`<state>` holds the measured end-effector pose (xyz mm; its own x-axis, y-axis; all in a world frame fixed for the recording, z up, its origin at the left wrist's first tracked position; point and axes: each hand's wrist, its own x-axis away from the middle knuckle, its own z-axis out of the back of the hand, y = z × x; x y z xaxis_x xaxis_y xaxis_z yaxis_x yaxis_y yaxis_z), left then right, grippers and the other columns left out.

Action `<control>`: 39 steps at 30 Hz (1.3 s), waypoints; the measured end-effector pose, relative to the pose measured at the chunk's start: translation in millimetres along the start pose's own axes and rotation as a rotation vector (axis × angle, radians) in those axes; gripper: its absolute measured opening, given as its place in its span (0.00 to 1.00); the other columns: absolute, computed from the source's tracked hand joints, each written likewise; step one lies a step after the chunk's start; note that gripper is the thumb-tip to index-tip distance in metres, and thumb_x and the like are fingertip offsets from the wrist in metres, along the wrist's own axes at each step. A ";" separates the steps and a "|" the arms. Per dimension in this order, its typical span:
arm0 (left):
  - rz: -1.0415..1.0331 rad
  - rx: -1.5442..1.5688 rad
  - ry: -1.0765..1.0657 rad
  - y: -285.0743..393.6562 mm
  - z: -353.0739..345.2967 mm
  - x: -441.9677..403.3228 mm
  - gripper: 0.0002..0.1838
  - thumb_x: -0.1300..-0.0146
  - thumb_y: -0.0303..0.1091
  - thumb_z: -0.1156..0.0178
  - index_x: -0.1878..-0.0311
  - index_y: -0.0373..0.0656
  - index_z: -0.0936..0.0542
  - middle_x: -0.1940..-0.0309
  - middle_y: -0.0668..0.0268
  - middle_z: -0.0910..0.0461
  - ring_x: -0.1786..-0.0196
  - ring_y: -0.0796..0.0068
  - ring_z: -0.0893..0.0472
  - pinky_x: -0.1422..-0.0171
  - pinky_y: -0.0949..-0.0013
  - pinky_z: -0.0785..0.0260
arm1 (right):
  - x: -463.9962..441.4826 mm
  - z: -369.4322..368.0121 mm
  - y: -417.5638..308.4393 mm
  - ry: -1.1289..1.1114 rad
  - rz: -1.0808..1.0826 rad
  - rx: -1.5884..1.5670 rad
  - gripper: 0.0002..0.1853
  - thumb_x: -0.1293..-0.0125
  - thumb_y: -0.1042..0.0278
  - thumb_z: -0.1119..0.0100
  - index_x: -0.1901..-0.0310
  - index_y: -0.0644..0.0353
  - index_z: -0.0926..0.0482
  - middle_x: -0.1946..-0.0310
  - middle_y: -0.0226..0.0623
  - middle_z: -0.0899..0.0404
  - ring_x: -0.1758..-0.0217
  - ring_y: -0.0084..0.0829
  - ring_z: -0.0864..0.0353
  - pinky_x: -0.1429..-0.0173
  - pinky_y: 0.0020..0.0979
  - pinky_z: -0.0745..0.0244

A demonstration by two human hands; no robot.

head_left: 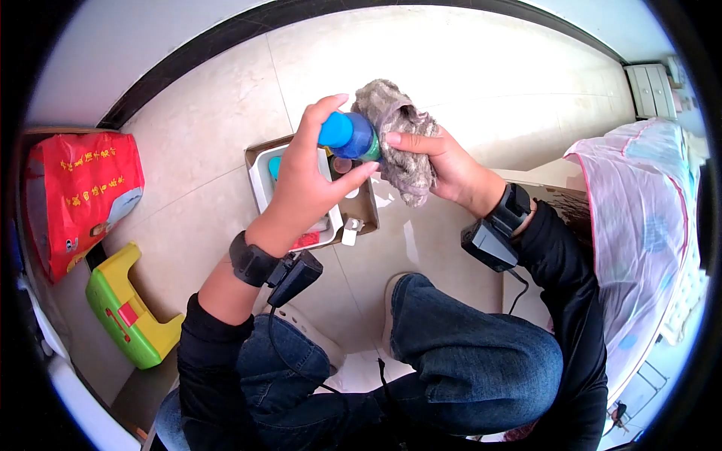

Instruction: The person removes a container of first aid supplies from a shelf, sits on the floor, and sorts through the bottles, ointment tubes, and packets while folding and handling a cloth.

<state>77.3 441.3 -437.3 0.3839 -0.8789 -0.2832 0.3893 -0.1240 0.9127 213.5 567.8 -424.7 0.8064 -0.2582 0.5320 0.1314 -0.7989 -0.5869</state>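
My left hand (301, 177) is closed around a small blue bottle (362, 137) with a light blue cap, fingers and thumb on opposite sides. The bottle is tilted on its side, its cap towards my left palm. A crumpled grey-brown cloth (406, 113) is gripped in my right hand (460, 169), with the thumb pressed on top. The cloth touches the bottle's far end and covers part of it. Below my hands, a white tray (261, 188) sits in a shallow cardboard box (368, 204); my left hand and forearm hide much of its contents.
On the tiled floor (203, 199), a red bag (90, 188) stands at left, above a green and yellow stool (124, 312). A patterned sheet (639, 218) hangs at right. A small white piece (350, 231) lies at the box's corner. A dark skirting edge runs behind.
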 end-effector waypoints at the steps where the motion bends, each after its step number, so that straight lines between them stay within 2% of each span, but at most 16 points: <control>1: 0.001 0.000 0.000 -0.5 -0.5 1.4 0.37 0.58 0.26 0.33 0.43 0.45 0.40 0.55 0.61 0.32 0.53 0.70 0.28 0.51 0.72 0.33 | 0.6 -2.4 0.5 0.010 0.026 0.010 0.21 0.46 0.73 0.42 0.50 0.63 0.33 0.61 0.40 0.25 0.62 0.32 0.22 0.57 0.31 0.24; 5: 0.103 0.141 -0.004 0.9 2.5 1.2 0.41 0.55 0.18 0.37 0.38 0.43 0.48 0.55 0.56 0.31 0.52 0.70 0.27 0.46 0.68 0.33 | 1.2 1.3 -0.4 -0.007 0.050 0.039 0.25 0.47 0.72 0.42 0.47 0.65 0.37 0.54 0.42 0.30 0.56 0.34 0.25 0.52 0.34 0.25; 8: 0.208 0.510 0.013 9.2 8.8 -4.0 0.50 0.55 0.17 0.38 0.34 0.44 0.60 0.53 0.52 0.30 0.50 0.67 0.28 0.44 0.65 0.35 | 2.2 10.0 -10.9 -0.025 -0.003 0.128 0.23 0.43 0.65 0.46 0.47 0.64 0.36 0.57 0.44 0.27 0.57 0.36 0.24 0.53 0.33 0.25; 11: 0.187 0.588 0.084 10.7 13.3 -12.8 0.50 0.57 0.16 0.37 0.34 0.42 0.59 0.54 0.54 0.30 0.51 0.68 0.28 0.47 0.66 0.32 | -3.5 20.1 -11.9 -0.025 -0.076 0.182 0.23 0.40 0.56 0.51 0.47 0.63 0.35 0.60 0.44 0.25 0.58 0.36 0.23 0.53 0.33 0.25; 13: 0.285 0.655 0.092 17.5 17.0 -13.4 0.45 0.56 0.15 0.38 0.36 0.38 0.53 0.53 0.53 0.30 0.52 0.67 0.27 0.47 0.66 0.32 | -9.9 22.7 -7.0 -0.013 -0.087 -0.094 0.27 0.40 0.51 0.52 0.46 0.63 0.36 0.55 0.45 0.27 0.54 0.37 0.25 0.49 0.36 0.28; 14: 0.294 0.646 0.083 15.4 16.8 -13.9 0.41 0.56 0.15 0.39 0.38 0.36 0.48 0.52 0.53 0.30 0.52 0.68 0.27 0.47 0.67 0.32 | -6.9 14.5 -5.2 -0.030 -0.028 -0.037 0.34 0.40 0.42 0.57 0.42 0.63 0.41 0.49 0.47 0.32 0.48 0.41 0.29 0.43 0.41 0.33; 15: 0.302 0.640 0.074 13.5 15.9 -14.0 0.37 0.56 0.14 0.39 0.41 0.34 0.42 0.51 0.52 0.30 0.52 0.69 0.27 0.47 0.68 0.32 | -5.0 13.7 -3.4 -0.026 -0.027 -0.039 0.34 0.40 0.42 0.57 0.42 0.63 0.41 0.49 0.47 0.32 0.48 0.41 0.29 0.43 0.41 0.33; 16: 0.267 0.592 0.054 11.3 13.6 -12.8 0.29 0.57 0.16 0.37 0.48 0.32 0.33 0.51 0.54 0.29 0.51 0.70 0.27 0.46 0.69 0.33 | -3.1 13.8 -2.9 -0.171 -0.114 -0.153 0.34 0.40 0.40 0.58 0.42 0.62 0.40 0.49 0.45 0.31 0.48 0.38 0.29 0.43 0.39 0.34; 17: 0.267 0.595 0.052 8.7 12.0 -11.5 0.29 0.57 0.16 0.37 0.48 0.32 0.33 0.51 0.54 0.29 0.51 0.70 0.27 0.46 0.69 0.33 | -1.4 13.3 -1.9 -0.318 -0.201 -0.267 0.34 0.40 0.39 0.59 0.42 0.60 0.40 0.48 0.42 0.31 0.47 0.34 0.29 0.42 0.38 0.35; 18: 0.239 0.538 0.022 6.2 11.3 -10.1 0.28 0.57 0.17 0.37 0.49 0.32 0.32 0.52 0.56 0.28 0.50 0.71 0.27 0.45 0.70 0.34 | -1.2 8.7 1.3 -0.262 -0.177 -0.280 0.37 0.42 0.35 0.60 0.41 0.59 0.42 0.47 0.42 0.33 0.47 0.34 0.30 0.42 0.39 0.35; 21: 0.225 0.464 -0.013 9.0 9.0 -7.4 0.26 0.58 0.19 0.36 0.51 0.34 0.30 0.53 0.60 0.26 0.50 0.73 0.28 0.43 0.70 0.37 | 2.1 -1.2 10.4 -0.167 -0.097 -0.181 0.36 0.42 0.36 0.61 0.42 0.59 0.41 0.47 0.42 0.33 0.48 0.34 0.29 0.44 0.38 0.33; 26: 0.081 0.267 -0.115 14.7 3.9 -8.0 0.26 0.59 0.19 0.35 0.51 0.38 0.28 0.54 0.61 0.25 0.50 0.72 0.26 0.43 0.71 0.36 | 5.4 -0.6 9.6 -0.166 -0.190 -0.144 0.25 0.41 0.53 0.46 0.48 0.61 0.34 0.57 0.40 0.26 0.54 0.31 0.25 0.49 0.33 0.28; 32: 0.015 0.165 -0.084 0.9 2.7 2.5 0.25 0.60 0.21 0.34 0.53 0.40 0.26 0.55 0.60 0.24 0.51 0.66 0.25 0.46 0.69 0.33 | 0.8 -2.2 3.6 0.088 0.004 0.131 0.22 0.50 0.71 0.36 0.52 0.63 0.29 0.59 0.36 0.25 0.57 0.26 0.26 0.51 0.27 0.30; 33: 0.015 0.163 -0.083 -4.6 2.9 5.5 0.25 0.60 0.21 0.34 0.53 0.40 0.26 0.55 0.60 0.24 0.51 0.66 0.25 0.46 0.69 0.33 | -0.3 0.1 5.9 0.085 0.003 0.130 0.22 0.50 0.71 0.36 0.52 0.63 0.29 0.59 0.36 0.25 0.57 0.26 0.26 0.51 0.27 0.30; 36: -0.078 -0.160 -0.188 -14.4 4.2 13.0 0.23 0.61 0.24 0.36 0.55 0.42 0.25 0.58 0.63 0.24 0.53 0.62 0.26 0.48 0.65 0.34 | -1.4 5.9 5.5 0.159 0.187 0.628 0.19 0.50 0.71 0.36 0.55 0.64 0.27 0.64 0.32 0.23 0.63 0.19 0.27 0.56 0.22 0.31; 39: 0.063 -0.223 -0.236 -23.0 3.6 18.7 0.24 0.64 0.23 0.33 0.57 0.39 0.25 0.58 0.60 0.25 0.53 0.62 0.26 0.48 0.66 0.36 | -0.4 -3.1 2.4 0.155 0.309 0.488 0.20 0.50 0.70 0.36 0.55 0.64 0.28 0.64 0.32 0.23 0.63 0.18 0.27 0.57 0.21 0.31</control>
<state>72.6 426.1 -462.6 0.2188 -0.9673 -0.1281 0.5543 0.0151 0.8322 211.7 564.3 -424.4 0.7605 -0.5449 0.3531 0.1833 -0.3415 -0.9218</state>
